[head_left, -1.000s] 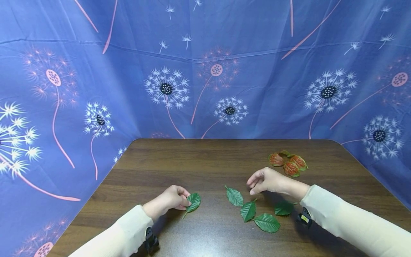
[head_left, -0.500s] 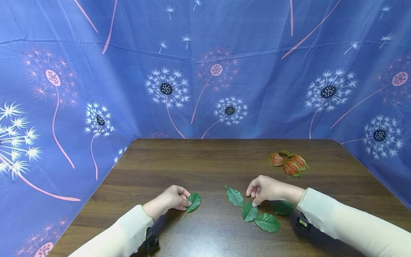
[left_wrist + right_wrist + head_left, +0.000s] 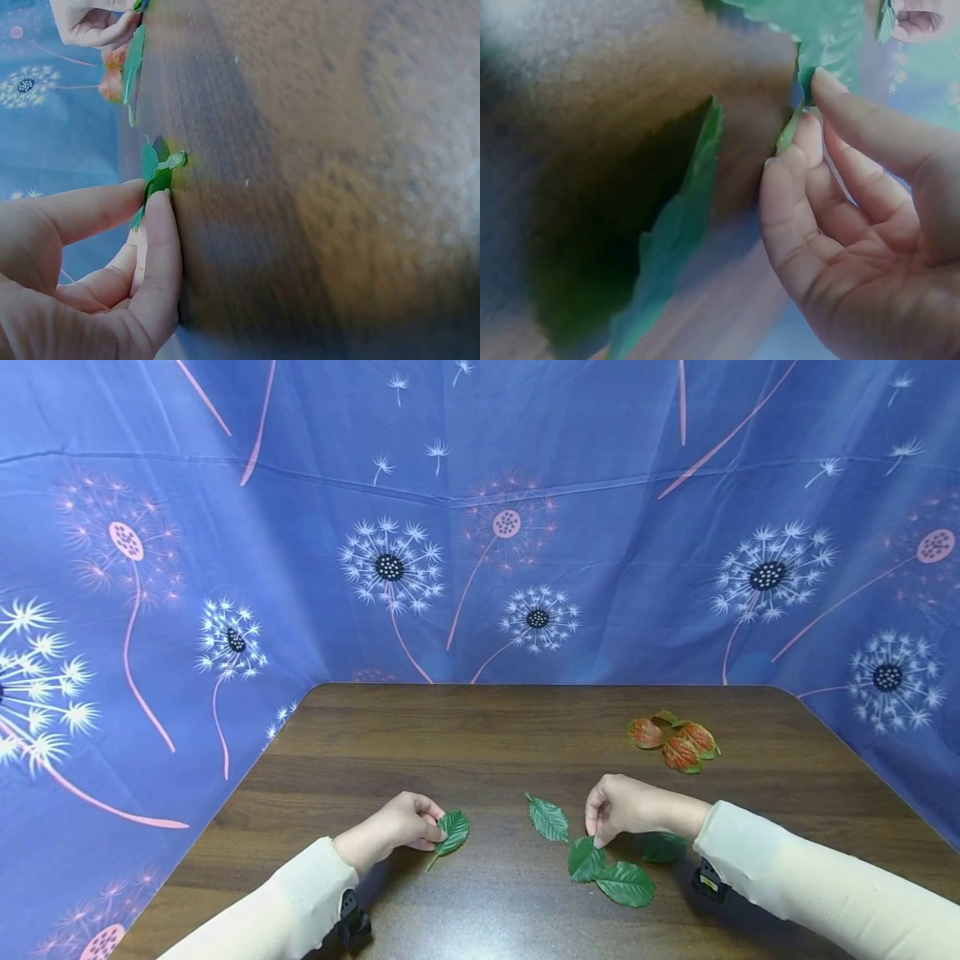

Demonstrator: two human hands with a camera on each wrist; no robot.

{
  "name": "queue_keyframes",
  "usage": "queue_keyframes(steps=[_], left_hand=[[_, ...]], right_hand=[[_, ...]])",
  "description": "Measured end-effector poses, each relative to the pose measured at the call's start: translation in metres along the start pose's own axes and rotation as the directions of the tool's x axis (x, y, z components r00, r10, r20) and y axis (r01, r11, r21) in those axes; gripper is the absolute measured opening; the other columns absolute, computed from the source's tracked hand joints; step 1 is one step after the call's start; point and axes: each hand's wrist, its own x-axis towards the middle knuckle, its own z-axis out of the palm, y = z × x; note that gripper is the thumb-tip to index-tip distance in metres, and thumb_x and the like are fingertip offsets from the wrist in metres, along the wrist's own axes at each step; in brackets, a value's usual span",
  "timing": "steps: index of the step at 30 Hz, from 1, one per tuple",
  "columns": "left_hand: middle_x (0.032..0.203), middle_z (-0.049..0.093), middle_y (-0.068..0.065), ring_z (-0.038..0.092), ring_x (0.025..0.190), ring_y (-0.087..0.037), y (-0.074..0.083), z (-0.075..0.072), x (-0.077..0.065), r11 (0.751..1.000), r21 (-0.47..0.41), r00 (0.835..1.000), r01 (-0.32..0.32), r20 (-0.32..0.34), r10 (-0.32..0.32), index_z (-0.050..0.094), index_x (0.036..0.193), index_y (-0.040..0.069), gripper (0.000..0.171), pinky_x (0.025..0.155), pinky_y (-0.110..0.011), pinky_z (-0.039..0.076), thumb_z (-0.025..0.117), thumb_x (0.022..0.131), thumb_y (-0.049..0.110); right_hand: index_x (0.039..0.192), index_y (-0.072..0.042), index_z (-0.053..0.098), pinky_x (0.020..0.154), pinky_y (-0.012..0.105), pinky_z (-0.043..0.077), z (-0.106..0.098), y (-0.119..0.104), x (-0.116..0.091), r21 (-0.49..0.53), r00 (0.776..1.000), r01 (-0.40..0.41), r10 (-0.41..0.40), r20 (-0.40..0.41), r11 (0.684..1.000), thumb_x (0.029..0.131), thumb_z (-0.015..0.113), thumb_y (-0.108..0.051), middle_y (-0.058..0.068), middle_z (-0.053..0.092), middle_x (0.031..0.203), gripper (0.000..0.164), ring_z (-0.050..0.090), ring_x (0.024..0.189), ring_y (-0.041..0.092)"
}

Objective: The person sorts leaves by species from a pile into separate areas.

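Observation:
On the left of the table, my left hand (image 3: 401, 825) pinches a toothed green leaf (image 3: 453, 832) between thumb and fingers; its short stem points toward me. My right hand (image 3: 633, 804) pinches another green leaf (image 3: 587, 860) near its stem end. In the right wrist view, the thumb and fingertips (image 3: 829, 81) meet at that leaf's base, around the pale stem (image 3: 787, 131). The held leaf's lower edge touches or overlaps a larger green leaf (image 3: 627, 885) on the table. A further green leaf (image 3: 549, 820) lies to its left, and one more (image 3: 663, 847) lies partly under my right wrist.
A cluster of red-and-green leaves (image 3: 681, 753) sits toward the back right of the wooden table (image 3: 420, 727). Behind the table hangs a blue cloth (image 3: 465, 610) with dandelion prints. Each wrist wears a small black camera.
My right hand has come down toward me and taken hold of the middle green leaf, shifting it slightly right and turning it. My left hand stays in place with its leaf.

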Motion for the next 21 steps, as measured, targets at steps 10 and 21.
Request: queue_keyframes(steps=[10,21], left_hand=[[0.069,0.053,0.0,0.054,0.061,-0.009,0.0,0.0,0.0,1.0,-0.019,1.0,-0.007,0.011,0.007,0.064,0.092,-0.011,0.015,0.06,-0.022,0.059,0.069,0.077,-0.011],[0.068,0.053,0.001,0.054,0.06,-0.008,0.002,-0.001,-0.001,1.0,-0.012,1.0,-0.012,0.022,0.012,0.064,0.092,-0.011,0.015,0.06,-0.023,0.059,0.069,0.077,-0.011]], right_hand=[[0.082,0.002,0.067,0.054,0.026,0.045,-0.012,0.004,0.001,0.142,0.993,0.077,-0.089,0.079,0.987,0.084,0.07,-0.002,0.002,0.058,0.069,0.005,0.049,0.062,0.012],[0.089,0.005,0.064,0.063,0.033,0.054,-0.024,0.002,0.011,0.207,0.99,0.103,-0.12,0.07,0.973,0.089,0.066,-0.006,0.006,0.061,0.074,0.01,0.055,0.068,0.015]])
